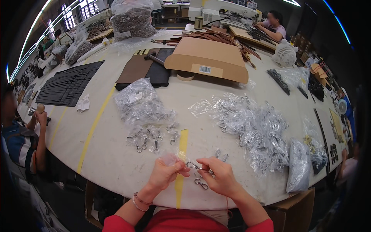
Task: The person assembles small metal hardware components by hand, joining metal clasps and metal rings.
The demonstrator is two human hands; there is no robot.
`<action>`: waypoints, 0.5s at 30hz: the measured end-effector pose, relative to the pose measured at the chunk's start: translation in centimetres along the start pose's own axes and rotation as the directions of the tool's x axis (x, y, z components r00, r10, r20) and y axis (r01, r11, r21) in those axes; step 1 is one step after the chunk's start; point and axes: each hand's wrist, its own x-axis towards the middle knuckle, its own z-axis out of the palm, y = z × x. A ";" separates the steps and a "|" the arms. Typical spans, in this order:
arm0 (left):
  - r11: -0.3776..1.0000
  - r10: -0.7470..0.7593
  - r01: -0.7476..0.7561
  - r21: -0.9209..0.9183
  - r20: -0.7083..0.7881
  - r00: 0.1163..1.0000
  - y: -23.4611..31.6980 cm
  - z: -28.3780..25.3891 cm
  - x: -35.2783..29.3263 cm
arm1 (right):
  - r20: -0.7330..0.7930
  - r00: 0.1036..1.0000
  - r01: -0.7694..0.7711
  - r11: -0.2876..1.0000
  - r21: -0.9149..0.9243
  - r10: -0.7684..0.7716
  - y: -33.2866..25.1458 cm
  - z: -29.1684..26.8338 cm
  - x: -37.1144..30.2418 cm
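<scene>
Close together over the near middle of the table are my two hands. My left hand (167, 172) is closed on a small clear plastic bag (169, 158), which sticks up above the fingers. Between the thumb and fingers of my right hand (219, 174) is a metal snap hook (192, 166), its looped end pointing left toward the bag. A second snap hook (201, 184) lies on the table just below. Beyond my left hand are several bagged snap hooks (156, 141), and a small bagged piece (221, 155) rests past my right hand.
A large heap of bagged metal hooks (257, 131) spreads to the right. Left of centre sits a full clear bag (140, 101). Farther back are a cardboard box (208, 56), a hammer (154, 58) and black strips (69, 84). Other people (274, 26) work around the table.
</scene>
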 end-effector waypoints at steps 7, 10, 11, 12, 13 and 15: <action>0.997 0.077 -0.077 0.004 0.057 0.995 -0.1 -0.9 0.5 | -0.039 0.999 0.015 0.992 0.122 -0.010 2.5 2.2 0.6; 0.992 -0.094 0.100 -0.078 0.071 0.993 0.0 0.7 0.3 | -0.156 0.984 0.094 0.994 0.049 -0.086 2.1 1.7 0.1; 0.981 -0.133 0.140 -0.138 0.053 0.990 -0.3 1.1 0.3 | -0.178 0.976 0.128 0.992 0.010 -0.124 2.0 1.9 0.0; 0.964 -0.173 0.177 -0.199 0.038 0.984 -0.6 1.4 0.2 | -0.198 0.967 0.160 0.987 -0.029 -0.163 2.0 2.1 -0.1; 0.964 -0.170 0.173 -0.200 0.035 0.985 -1.0 1.5 0.2 | -0.195 0.967 0.164 0.986 -0.027 -0.166 2.1 2.2 -0.2; 0.949 -0.143 0.151 -0.278 0.049 0.989 -1.8 1.5 0.4 | -0.149 0.959 0.229 0.968 -0.101 -0.243 2.2 2.3 -0.3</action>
